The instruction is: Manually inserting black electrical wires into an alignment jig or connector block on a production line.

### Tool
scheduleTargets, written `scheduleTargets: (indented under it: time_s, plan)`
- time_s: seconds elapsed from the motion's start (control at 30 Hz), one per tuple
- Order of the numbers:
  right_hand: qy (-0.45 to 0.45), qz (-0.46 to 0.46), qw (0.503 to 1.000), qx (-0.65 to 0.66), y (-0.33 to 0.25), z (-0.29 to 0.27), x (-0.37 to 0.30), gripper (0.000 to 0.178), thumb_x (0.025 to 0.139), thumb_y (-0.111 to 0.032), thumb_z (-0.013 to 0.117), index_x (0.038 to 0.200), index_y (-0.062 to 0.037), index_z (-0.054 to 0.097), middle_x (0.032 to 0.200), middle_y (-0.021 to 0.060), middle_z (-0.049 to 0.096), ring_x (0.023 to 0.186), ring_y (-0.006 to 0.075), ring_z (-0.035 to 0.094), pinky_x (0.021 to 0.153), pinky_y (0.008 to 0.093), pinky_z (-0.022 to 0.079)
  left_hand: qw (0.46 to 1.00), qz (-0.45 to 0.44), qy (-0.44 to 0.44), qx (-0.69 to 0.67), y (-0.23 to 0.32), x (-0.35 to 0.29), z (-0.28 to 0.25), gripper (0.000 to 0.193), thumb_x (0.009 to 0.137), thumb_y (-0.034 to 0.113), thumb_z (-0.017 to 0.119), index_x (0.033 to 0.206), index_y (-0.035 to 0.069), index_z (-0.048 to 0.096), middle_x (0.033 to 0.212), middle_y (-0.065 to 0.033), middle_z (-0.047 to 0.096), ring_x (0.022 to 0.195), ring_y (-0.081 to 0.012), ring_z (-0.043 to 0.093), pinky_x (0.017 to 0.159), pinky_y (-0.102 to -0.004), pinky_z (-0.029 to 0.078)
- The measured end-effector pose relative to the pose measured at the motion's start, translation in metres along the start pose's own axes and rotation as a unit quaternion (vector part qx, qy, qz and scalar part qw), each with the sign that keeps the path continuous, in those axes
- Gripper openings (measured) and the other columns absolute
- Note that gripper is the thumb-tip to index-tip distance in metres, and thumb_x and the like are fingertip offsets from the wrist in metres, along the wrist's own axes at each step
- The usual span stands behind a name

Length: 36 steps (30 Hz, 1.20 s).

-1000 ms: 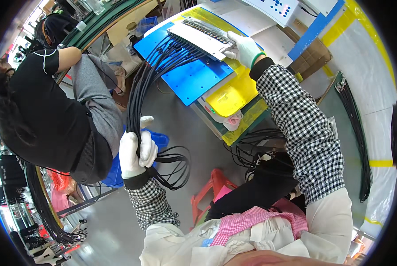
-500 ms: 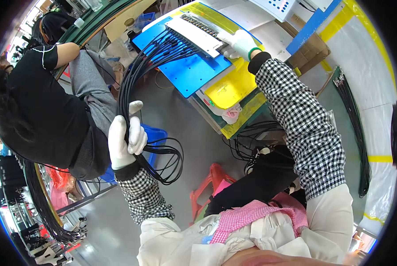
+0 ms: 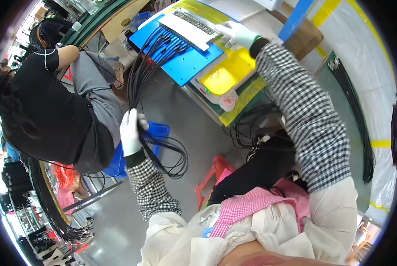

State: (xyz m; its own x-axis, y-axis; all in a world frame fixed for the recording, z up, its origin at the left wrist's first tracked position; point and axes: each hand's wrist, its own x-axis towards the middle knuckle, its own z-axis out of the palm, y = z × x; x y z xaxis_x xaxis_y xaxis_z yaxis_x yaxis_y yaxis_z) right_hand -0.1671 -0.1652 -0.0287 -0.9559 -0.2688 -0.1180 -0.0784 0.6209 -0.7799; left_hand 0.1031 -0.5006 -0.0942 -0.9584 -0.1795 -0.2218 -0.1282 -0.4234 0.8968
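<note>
My left hand (image 3: 129, 133), in a white glove, is closed round a thick bundle of black cables (image 3: 139, 84). Below that hand the cables hang in loose loops. Their upper ends fan out into the near edge of a white bar-shaped fixture (image 3: 185, 32), which has a row of small slots along its far side. The fixture lies on a blue board (image 3: 183, 73) on the workbench. By the right end of the fixture is my gloved right hand (image 3: 239, 35), index finger stretched toward it and the other fingers loosely bent; I see nothing held there.
A yellow tray (image 3: 252, 66) sits beside the blue board, a pinkish cloth (image 3: 227, 101) near the bench corner. At left a person in black (image 3: 61, 106) sits close to a blue bin (image 3: 118, 163). A red stool (image 3: 216, 170) stands below; more black cables (image 3: 351, 115) lie at right.
My left hand has slid a little right and up with the cables, its back now turned more toward me. My right hand has drawn slightly away from the fixture's end. The view has shifted slightly.
</note>
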Motion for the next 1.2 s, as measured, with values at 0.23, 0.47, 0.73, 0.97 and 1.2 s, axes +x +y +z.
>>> scheduleTargets:
  time_s: [0.23, 0.47, 0.73, 0.97, 1.2]
  plan:
    - [-0.09, 0.014, 0.991, 0.1, -0.047, -0.063, -0.157, 0.048, 0.104, -0.036, 0.049, 0.139, -0.0033, 0.05, 0.096, 0.0072, 0.062, 0.073, 0.0118, 0.059, 0.065, 0.0219, 0.051, 0.923, 0.189, -0.006, 0.334, -0.1, 0.012, 0.091, 0.046, 0.086, 0.008, 0.062, 0.131, 0.002, 0.056, 0.118, -0.0169, 0.061, 0.103, -0.0274, 0.063, 0.093, -0.0365, 0.05]
    - [0.057, 0.028, 0.991, 0.119, 0.002, -0.117, -0.332, 0.034, 0.099, -0.026, 0.058, 0.123, -0.0022, 0.063, 0.085, 0.0036, 0.065, 0.076, 0.01, 0.058, 0.068, 0.0217, 0.048, 0.922, 0.285, 0.07, 0.253, -0.16, 0.024, 0.159, 0.052, 0.085, 0.003, 0.061, 0.136, -0.001, 0.05, 0.122, -0.0183, 0.057, 0.11, -0.0288, 0.059, 0.095, -0.0368, 0.05]
    - [0.409, 0.139, 0.884, -0.179, 0.103, -0.11, -0.464, 0.034, 0.094, -0.023, 0.063, 0.124, -0.0096, 0.065, 0.094, 0.0026, 0.067, 0.08, 0.0159, 0.062, 0.075, 0.0261, 0.05, 0.864, 0.385, 0.076, 0.316, -0.117, 0.015, 0.199, 0.037, 0.092, 0.009, 0.059, 0.127, -0.002, 0.056, 0.123, -0.0166, 0.058, 0.11, -0.0294, 0.058, 0.099, -0.0347, 0.046]
    - [0.418, 0.128, 0.817, -0.377, 0.056, -0.049, -0.502, 0.065, 0.081, -0.051, 0.07, 0.13, -0.01, 0.057, 0.121, 0.0111, 0.062, 0.108, 0.0292, 0.06, 0.095, 0.0393, 0.048, 0.927, -0.028, -0.325, 0.187, -0.078, -0.012, 0.286, 0.058, 0.106, 0.043, 0.034, 0.119, -0.005, 0.063, 0.115, -0.0177, 0.067, 0.095, -0.0229, 0.066, 0.085, -0.0292, 0.053]
    - [0.326, 0.27, 0.829, -0.365, 0.056, -0.052, -0.487, 0.057, 0.079, -0.047, 0.073, 0.118, -0.0079, 0.059, 0.098, 0.0076, 0.067, 0.082, 0.0247, 0.064, 0.077, 0.0344, 0.051, 0.771, -0.222, -0.453, 0.389, -0.008, -0.05, 0.273, 0.057, 0.104, 0.045, 0.033, 0.119, -0.003, 0.06, 0.086, -0.0154, 0.073, 0.042, -0.0168, 0.054, 0.042, -0.0239, 0.042]
